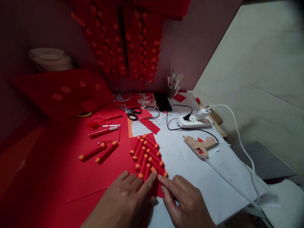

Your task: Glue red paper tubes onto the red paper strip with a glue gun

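Red paper rolls with orange end bands form a slanting, V-patterned cluster (144,155) on a strip of red paper. My left hand (133,193) rests at the cluster's lower end, its index fingertip pressing the orange band of the lowest roll (152,169). The other left fingers are curled, and its thumb is hidden. From the right, my right hand (182,196) holds the same roll's area with index finger and thumb bent close together. Fingers cover most of that roll. Two loose rolls (106,152) lie to the left on red paper.
A hot glue gun (199,145) lies at right, corded to a white power strip (194,121). Black-handled scissors (131,112), a red marker (103,131), a phone (163,102) and a pen cup (171,91) sit farther back. Finished roll clusters (142,47) hang above.
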The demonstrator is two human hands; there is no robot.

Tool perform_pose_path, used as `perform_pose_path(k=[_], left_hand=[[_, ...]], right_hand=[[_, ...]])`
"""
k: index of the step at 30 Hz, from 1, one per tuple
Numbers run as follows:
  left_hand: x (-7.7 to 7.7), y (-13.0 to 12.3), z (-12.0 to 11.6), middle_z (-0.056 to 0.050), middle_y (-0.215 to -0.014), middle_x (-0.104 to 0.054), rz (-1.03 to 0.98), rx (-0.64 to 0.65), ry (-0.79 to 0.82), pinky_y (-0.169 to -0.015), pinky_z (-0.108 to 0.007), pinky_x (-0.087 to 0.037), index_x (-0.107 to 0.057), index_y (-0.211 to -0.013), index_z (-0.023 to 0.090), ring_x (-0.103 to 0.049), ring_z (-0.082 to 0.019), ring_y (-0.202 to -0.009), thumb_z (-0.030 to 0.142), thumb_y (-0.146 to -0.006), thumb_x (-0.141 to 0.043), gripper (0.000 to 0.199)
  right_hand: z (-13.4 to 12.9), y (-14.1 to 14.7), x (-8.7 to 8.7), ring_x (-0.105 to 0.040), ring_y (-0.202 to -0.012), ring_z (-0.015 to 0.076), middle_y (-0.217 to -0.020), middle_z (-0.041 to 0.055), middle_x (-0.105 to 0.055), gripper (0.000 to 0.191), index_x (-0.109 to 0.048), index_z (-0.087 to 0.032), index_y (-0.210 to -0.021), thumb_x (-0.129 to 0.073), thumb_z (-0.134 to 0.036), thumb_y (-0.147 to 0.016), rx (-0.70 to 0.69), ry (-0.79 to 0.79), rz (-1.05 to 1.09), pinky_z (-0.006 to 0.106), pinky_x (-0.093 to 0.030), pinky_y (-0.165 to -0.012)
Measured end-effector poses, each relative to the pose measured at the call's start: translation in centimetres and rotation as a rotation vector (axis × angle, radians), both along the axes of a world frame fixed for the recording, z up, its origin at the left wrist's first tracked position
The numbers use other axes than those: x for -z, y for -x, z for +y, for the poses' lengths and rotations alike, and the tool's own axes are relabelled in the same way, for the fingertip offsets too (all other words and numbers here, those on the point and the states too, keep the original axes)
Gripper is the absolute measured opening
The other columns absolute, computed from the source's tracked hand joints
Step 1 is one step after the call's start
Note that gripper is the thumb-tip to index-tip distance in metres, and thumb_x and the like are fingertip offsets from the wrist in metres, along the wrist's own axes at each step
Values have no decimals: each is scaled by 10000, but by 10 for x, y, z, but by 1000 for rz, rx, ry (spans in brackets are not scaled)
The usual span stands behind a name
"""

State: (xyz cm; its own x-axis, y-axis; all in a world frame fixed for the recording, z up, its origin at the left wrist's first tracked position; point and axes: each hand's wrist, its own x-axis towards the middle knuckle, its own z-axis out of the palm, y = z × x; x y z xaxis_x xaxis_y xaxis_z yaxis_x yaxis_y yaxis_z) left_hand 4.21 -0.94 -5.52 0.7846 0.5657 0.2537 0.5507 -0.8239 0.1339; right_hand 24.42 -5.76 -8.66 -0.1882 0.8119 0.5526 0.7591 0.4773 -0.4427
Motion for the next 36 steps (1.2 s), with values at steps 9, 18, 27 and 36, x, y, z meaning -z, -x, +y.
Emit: perform_pose_path(k=[9, 18, 27, 36], left_hand=[[-1, 0, 1, -27, -727, -733, -39, -48, -38, -591, -356, -473, -564, -1263, 102, -665, -203, -560, 223, -1041, -341, 337], [3, -2, 1, -47, -806, -778, 1, -53, -47, -643, -370, -476, -575, -1257, 86, -694, -202, -605, 168, -999, -373, 338], [1, -3, -3, -49, -854, -793, 110, -60, -11, -672, -416, -522, -570, -1274, 72, -729, -242, -646, 198, -882, -610, 414], [1, -2, -3, -49, -754, -758, 107, -46, -47, -611, -385, -514, -610, -1247, 47, -716, -234, -604, 245, -923, -597, 380]], right_hand=[[1, 0, -1, -585, -584, 166, -660, 23, -603, 319, -696, -125, -1165, -476, -62, -943, -8, 15, -10, 272, -450, -529], [0, 1, 1, -580, -572, 169, -656, 28, -600, 326, -702, -114, -1161, -481, -43, -932, -5, 14, -7, 282, -441, -512], [0, 0, 0, -579, -589, 172, -671, 24, -596, 314, -688, -120, -1192, -485, -79, -956, -16, 12, -20, 277, -446, -534], [-3, 0, 0, -592, -624, 179, -701, 27, -610, 338, -682, -141, -1219, -486, -72, -951, -2, 47, -7, 282, -467, -561]])
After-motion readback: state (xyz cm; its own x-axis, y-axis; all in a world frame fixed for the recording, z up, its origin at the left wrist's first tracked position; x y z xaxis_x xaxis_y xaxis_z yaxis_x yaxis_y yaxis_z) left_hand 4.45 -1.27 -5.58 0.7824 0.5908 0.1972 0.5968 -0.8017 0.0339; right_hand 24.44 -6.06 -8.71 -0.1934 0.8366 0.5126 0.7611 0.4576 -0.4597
